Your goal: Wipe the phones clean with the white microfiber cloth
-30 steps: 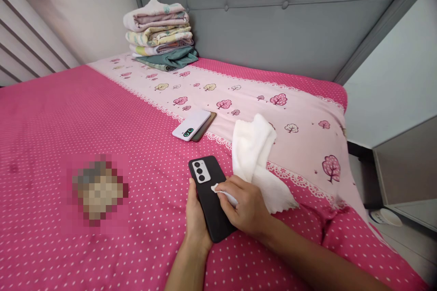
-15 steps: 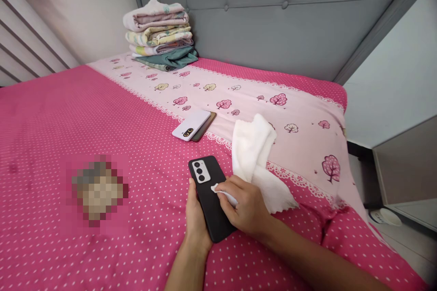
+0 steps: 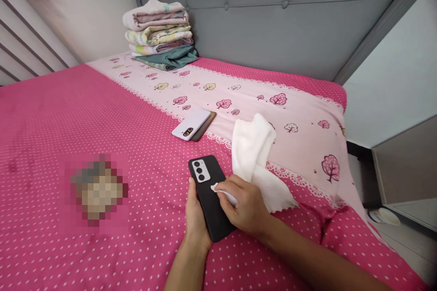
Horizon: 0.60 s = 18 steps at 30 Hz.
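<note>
A black smartphone (image 3: 209,202) lies back side up in my left hand (image 3: 196,220), its three-lens camera block at the upper end. My left fingers run beneath it, and the thumb rests along its left edge. Over the lower right part of the back, my right hand (image 3: 247,204) pinches a small white wipe (image 3: 231,198), tissue or cloth, against the case. Just behind the right hand, a larger white cloth (image 3: 254,141) lies loosely folded on the bed. Farther off, a pale lilac phone (image 3: 191,125) leans over a darker brownish phone (image 3: 205,129).
A pink dotted bedsheet (image 3: 143,254) with a tree-print band covers the bed. Folded bedding (image 3: 159,36) is stacked against the grey headboard (image 3: 246,32). A pixelated item (image 3: 99,191) lies at left. Beyond the bed's right edge, a white tub (image 3: 384,216) sits on the floor.
</note>
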Available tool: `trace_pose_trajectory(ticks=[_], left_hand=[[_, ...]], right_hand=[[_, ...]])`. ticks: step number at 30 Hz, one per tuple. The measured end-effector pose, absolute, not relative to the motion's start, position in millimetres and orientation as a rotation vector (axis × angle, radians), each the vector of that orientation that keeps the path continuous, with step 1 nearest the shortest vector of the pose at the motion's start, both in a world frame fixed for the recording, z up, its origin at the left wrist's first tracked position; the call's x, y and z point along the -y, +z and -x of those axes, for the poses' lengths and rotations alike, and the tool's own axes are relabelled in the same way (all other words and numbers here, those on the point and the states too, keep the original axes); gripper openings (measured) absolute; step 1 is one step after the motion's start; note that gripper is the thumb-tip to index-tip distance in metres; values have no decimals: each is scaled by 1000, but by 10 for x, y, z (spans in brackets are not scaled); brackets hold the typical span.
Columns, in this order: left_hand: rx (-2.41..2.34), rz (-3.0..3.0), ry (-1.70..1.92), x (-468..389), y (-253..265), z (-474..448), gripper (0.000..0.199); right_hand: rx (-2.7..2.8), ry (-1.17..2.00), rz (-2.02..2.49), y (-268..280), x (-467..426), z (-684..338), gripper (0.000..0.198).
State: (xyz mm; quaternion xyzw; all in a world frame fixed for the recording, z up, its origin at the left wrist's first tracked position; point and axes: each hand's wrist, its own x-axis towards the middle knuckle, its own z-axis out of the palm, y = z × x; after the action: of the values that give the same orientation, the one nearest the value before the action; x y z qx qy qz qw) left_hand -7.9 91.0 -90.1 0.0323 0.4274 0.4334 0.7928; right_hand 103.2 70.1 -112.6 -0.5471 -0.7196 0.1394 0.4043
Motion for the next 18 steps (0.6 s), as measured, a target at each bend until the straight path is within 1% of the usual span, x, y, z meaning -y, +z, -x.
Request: trace_pose_trajectory(ticks=[18], left_hand=[[-921, -77, 938, -907, -907, 91, 50]], right_hand=[[1827, 361, 1383, -1129, -698, -1030, 17]])
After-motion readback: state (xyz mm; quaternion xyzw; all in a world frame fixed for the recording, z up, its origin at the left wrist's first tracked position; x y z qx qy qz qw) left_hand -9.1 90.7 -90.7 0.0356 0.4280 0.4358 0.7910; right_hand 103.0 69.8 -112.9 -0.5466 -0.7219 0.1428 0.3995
